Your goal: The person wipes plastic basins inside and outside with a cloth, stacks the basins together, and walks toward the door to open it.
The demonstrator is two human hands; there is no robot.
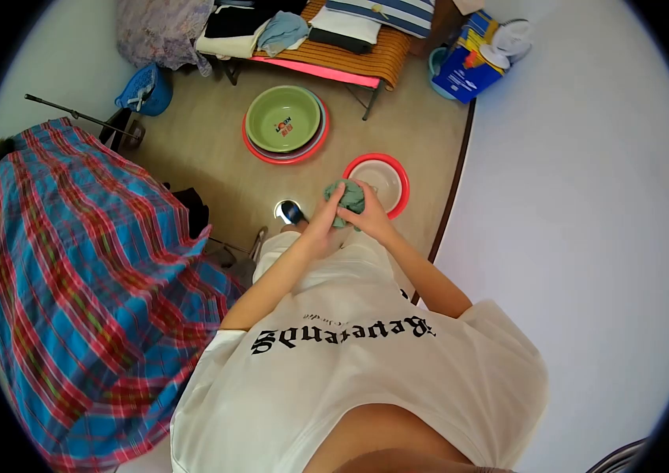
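A bunched green cloth [351, 197] is gripped between both my hands in front of my body. My left hand [326, 213] closes on its left side, and my right hand [372, 214] closes on its right side. Just beyond the cloth, partly covered by my hands, a red-rimmed basin [405, 183] with a pale inside sits on the floor. What lies at the bottom of that basin is partly hidden.
Stacked basins, a green one [259, 118] on top, stand on the floor ahead. Behind them is a low bed [388, 63] with folded clothes. A blue basket [160, 93] stands far left, a blue box [461, 75] far right. Plaid fabric [98, 260] drapes at left; a white wall [555, 197] borders the right.
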